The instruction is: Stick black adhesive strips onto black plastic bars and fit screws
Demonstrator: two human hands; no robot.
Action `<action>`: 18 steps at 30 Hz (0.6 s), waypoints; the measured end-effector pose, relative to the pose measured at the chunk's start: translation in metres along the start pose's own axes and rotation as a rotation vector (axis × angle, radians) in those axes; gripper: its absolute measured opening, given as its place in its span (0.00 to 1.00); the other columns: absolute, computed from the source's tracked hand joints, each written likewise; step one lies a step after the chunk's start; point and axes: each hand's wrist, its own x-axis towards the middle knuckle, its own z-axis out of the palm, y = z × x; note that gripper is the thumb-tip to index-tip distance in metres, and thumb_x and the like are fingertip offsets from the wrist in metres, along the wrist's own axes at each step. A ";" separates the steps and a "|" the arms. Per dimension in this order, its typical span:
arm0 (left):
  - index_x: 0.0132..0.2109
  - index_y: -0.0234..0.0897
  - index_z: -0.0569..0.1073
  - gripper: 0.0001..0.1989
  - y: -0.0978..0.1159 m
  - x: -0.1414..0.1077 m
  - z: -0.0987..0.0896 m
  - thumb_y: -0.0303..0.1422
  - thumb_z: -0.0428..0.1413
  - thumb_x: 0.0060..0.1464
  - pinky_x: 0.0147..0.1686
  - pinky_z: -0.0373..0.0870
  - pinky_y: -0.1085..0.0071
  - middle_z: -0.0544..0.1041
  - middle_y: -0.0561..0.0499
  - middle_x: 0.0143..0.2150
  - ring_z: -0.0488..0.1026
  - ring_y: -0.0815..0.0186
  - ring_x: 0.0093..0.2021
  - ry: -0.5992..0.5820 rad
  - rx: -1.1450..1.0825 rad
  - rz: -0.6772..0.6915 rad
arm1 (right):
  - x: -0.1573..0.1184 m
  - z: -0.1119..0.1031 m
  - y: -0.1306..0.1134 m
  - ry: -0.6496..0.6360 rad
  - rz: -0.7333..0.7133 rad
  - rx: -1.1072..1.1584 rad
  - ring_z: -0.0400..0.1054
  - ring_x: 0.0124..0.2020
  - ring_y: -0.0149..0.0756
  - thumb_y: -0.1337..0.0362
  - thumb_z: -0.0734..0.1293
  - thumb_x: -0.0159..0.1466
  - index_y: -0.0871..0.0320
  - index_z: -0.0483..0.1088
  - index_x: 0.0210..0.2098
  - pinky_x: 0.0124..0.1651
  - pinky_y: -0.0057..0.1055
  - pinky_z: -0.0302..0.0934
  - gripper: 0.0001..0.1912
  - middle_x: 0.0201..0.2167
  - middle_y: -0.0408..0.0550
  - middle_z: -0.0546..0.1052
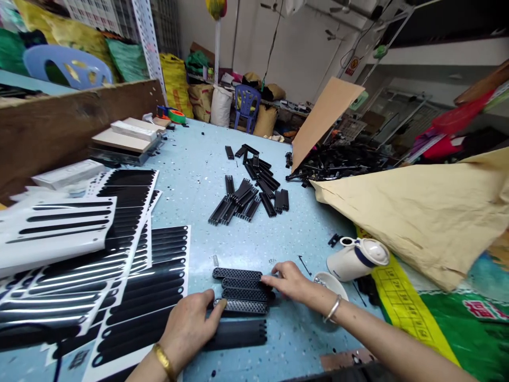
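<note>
Several black strips with rounded ends and a textured face (244,293) lie side by side in a row on the light blue table. My left hand (193,321) is at their left ends, its thumb on the end of the nearest strip. From the right, my right hand (292,282) has curled fingers against the strips' right ends; its fingertips are partly hidden. Just in front of the row lies a wider, smooth black piece (240,335) with a notched right end, close to my left hand. A white bowl (336,285) with small bits in it sits under my right forearm.
Sheets of black adhesive strips (159,297) cover the left side. Black notched pieces (242,196) are scattered mid-table. A lidded white cup (358,258) stands at right, beside brown paper (413,212). A cardboard panel (326,119) stands before a heap of black parts (350,156).
</note>
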 end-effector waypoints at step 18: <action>0.45 0.38 0.70 0.13 -0.039 -0.034 0.028 0.34 0.52 0.51 0.40 0.69 0.66 0.80 0.44 0.41 0.77 0.58 0.39 0.046 -0.125 0.312 | -0.080 0.077 0.041 0.341 -0.482 -0.175 0.70 0.33 0.41 0.65 0.72 0.53 0.59 0.72 0.37 0.37 0.36 0.66 0.12 0.33 0.50 0.75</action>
